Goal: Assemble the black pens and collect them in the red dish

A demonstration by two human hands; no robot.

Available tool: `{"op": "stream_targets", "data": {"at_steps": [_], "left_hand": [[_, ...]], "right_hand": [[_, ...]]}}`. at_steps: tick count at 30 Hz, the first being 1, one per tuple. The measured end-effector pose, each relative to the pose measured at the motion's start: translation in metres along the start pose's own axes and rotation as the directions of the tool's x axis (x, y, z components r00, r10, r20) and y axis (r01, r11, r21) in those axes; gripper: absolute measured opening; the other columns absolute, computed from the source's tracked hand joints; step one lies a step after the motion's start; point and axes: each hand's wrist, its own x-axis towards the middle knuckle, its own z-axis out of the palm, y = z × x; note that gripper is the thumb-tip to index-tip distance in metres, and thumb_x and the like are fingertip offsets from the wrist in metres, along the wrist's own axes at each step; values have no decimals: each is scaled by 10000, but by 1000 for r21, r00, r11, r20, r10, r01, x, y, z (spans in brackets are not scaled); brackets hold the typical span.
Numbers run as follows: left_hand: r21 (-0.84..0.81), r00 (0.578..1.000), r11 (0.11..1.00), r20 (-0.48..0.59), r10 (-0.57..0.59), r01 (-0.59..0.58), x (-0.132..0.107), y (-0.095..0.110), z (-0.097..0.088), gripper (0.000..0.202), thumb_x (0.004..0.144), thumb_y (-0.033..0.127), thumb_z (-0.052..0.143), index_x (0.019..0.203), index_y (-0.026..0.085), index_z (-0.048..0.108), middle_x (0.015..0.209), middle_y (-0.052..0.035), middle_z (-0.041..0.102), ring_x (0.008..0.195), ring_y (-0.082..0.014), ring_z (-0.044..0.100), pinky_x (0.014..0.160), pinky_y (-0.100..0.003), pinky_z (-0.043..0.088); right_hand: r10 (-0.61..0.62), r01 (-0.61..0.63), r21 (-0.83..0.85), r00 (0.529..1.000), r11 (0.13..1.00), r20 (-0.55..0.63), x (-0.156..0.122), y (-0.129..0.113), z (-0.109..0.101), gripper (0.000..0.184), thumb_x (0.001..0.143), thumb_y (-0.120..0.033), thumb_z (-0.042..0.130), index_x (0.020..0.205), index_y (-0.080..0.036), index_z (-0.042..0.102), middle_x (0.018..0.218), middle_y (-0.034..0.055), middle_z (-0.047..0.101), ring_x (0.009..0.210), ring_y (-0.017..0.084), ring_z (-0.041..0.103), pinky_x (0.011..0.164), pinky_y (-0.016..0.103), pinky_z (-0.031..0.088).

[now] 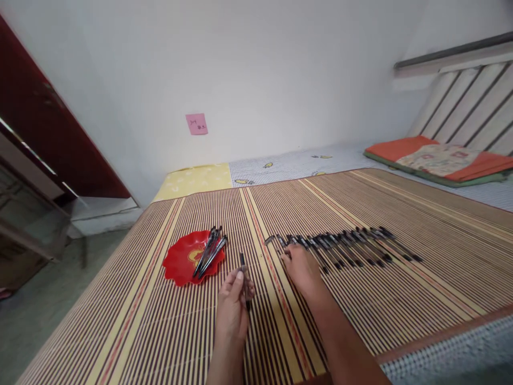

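Upright in my left hand (233, 289) is a dark pen (242, 259), gripped between the thumb and fingers. Its lower end shows below the fingers. My right hand (298, 263) reaches to the left end of a long row of black pens (344, 247), with its fingertips closed together low over the mat. Whether those fingertips grip a pen or only touch one is hidden. A small clear and dark piece (269, 240) lies just beyond them. Left of my left hand, several pens (210, 252) rest in a red scalloped plate (176, 269).
A striped bamboo mat (184, 331) covers the bed. An orange and green folded cushion (441, 160) lies at the back right by the white slatted headboard (473, 101). A pink note (196, 124) sticks to the wall. The bed's left edge drops to the floor (96, 256).
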Motion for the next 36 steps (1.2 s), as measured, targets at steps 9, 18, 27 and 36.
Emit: {"op": "stream_targets", "data": {"at_steps": [9, 18, 27, 36], "left_hand": [[29, 1000, 1000, -1, 2, -2, -2, -1, 0, 424, 585, 308, 921, 899, 132, 698, 682, 4, 637, 576, -103, 582, 524, -204, 459], [17, 996, 1000, 87, 16, -18, -2, -2, -2, 394, 632, 328, 903, 907, 147, 685, 770, -35, 691, 641, -116, 601, 601, -221, 475], [69, 978, 997, 204, 32, -47, -7, -1, 3, 340, 689, 345, 874, 906, 147, 702, 762, -25, 666, 658, -111, 561, 651, -222, 445], [229, 956, 966, 289, 50, -120, -5, -7, -2, 210, 808, 338, 772, 913, 175, 690, 777, -8, 673, 667, -107, 539, 667, -229, 417]], "right_hand": [[52, -43, -114, 996, 993, 76, 6, 4, 17, 155, 865, -179, 596, 835, -138, 742, 874, 178, 759, 814, 262, 722, 670, 306, 443], [-48, 50, 157, 999, 986, -13, 6, 4, 10, 160, 855, -240, 547, 800, -183, 686, 794, 65, 732, 764, 189, 676, 659, 253, 444], [-90, 30, 948, 996, 316, -1, -8, -23, -24, 268, 732, -391, 737, 868, -179, 646, 816, 39, 729, 676, 155, 668, 645, 271, 532], [-39, 141, 988, 990, 65, -138, -23, -36, -53, 194, 784, -286, 787, 935, -204, 698, 888, 29, 759, 709, 119, 683, 710, 252, 557]]}}
